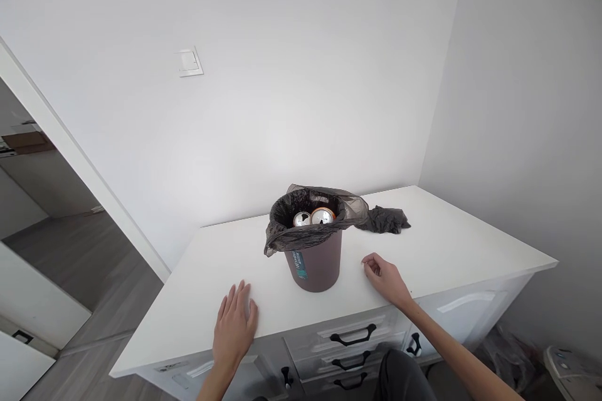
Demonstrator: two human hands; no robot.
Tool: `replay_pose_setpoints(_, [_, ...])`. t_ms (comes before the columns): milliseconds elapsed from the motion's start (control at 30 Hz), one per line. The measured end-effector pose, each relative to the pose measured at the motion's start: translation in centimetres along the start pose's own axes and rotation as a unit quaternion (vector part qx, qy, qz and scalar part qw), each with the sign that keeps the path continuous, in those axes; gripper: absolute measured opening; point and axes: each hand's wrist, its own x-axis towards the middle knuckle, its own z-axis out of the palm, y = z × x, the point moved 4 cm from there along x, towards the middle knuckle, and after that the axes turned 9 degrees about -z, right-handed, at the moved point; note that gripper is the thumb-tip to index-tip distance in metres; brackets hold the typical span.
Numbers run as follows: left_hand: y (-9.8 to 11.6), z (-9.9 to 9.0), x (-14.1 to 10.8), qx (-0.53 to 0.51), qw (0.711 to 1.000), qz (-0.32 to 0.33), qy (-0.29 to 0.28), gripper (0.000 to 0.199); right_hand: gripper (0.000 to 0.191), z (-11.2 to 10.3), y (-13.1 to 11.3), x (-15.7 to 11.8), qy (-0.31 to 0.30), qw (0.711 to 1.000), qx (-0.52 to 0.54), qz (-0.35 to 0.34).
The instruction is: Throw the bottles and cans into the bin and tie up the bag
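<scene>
A brownish-purple trash bin (pixel 324 263) stands upright on the white cabinet top (pixel 451 250). It is lined with a dark, see-through trash bag (pixel 301 241) whose edge is folded out over the rim. Two drink cans (pixel 322 215) show inside, tops up; anything below them is hidden. My left hand (pixel 234 326) lies flat on the surface, in front and to the left of the bin, fingers stretched out. To the right of the bin my right hand (pixel 385 280) rests with its fingers curled in, apart from the bin, and nothing shows in it.
A crumpled dark plastic bag (pixel 385 220) lies behind the bin to the right. Black-handled drawers (pixel 352 334) are below the front edge. A light switch (pixel 189 62) is on the wall, and a doorway opens at the left. Clear plastic and a pale container (pixel 571 369) sit low at the right.
</scene>
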Motion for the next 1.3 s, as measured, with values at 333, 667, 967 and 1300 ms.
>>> replay_pose_setpoints(333, [-1.0,0.1,0.5,-0.097,0.995,-0.019,-0.017,0.053,0.027,-0.4,-0.5,0.9,-0.032,0.995,0.087,0.035])
replay_pose_setpoints(667, [7.9,-8.5,7.9,-0.548,0.787,-0.198,-0.200,0.062,0.061,-6.8,-9.6,8.8,-0.027,0.950,0.300,0.083])
replay_pose_setpoints(967, [13.0,-12.1,12.6,-0.679,0.647,-0.260,-0.229,0.025,0.072,-9.7,-16.0,11.0,-0.033,0.982,0.174,0.065])
replay_pose_setpoints(1300, [13.2,-14.3,12.4,-0.672,0.664,-0.285,-0.165,0.054,0.052,-9.6,-17.3,10.9,-0.009,0.985,0.166,0.036])
